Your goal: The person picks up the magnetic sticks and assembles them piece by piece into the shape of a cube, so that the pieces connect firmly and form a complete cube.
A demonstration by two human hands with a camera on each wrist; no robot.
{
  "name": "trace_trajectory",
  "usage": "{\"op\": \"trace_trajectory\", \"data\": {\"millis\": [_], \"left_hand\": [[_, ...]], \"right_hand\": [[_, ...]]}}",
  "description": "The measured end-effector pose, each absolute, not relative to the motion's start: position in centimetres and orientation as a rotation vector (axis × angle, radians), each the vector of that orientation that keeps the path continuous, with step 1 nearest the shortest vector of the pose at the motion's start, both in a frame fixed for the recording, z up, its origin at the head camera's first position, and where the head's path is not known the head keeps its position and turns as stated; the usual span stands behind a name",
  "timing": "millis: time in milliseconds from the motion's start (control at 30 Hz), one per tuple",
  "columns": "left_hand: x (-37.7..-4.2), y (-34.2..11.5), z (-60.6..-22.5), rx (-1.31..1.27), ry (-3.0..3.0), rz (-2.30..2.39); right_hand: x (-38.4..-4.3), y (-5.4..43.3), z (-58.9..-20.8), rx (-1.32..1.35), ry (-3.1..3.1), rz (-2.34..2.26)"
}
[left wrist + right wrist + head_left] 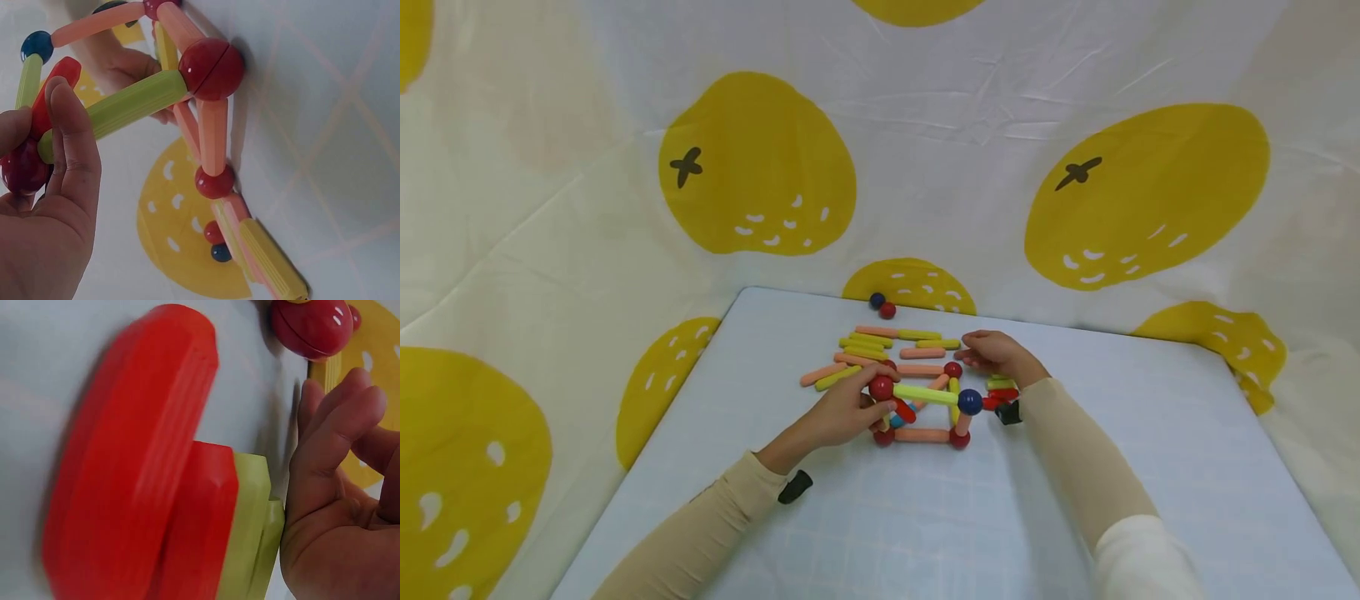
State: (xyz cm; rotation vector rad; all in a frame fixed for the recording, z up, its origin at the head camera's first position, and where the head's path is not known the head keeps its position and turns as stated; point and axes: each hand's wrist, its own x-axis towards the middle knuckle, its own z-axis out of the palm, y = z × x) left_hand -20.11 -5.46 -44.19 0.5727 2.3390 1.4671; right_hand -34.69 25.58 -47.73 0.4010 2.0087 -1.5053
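My left hand grips a red ball at an upper corner of a frame built from balls and rods. A lime-green rod runs from that ball to a dark blue ball. Also at the held ball is a red rod, with its far end free. Lower down, pink rods join red balls on the table. To the frame's right, my right hand has loosely bent fingers with nothing visible in them. Close to it in the right wrist view lie red rods and lime-green rods.
Behind and left of the frame, several loose yellow rods and pink rods lie on the pale table. A loose blue ball and red ball sit near the back edge, before a patterned cloth.
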Motion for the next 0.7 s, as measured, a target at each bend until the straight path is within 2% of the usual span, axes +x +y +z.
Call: {"op": "trace_trajectory", "data": {"millis": [433,700], "left_hand": [[-19.9,-5.4,-44.4,0.558,2.332,1.465],[-19.8,-5.5,-44.1,0.562,2.354,1.470]], "right_hand": [[-35.2,24.2,-48.7,0.426,2.043,-1.495],[-34.3,24.6,-48.1,0.487,2.039,-1.603]]}}
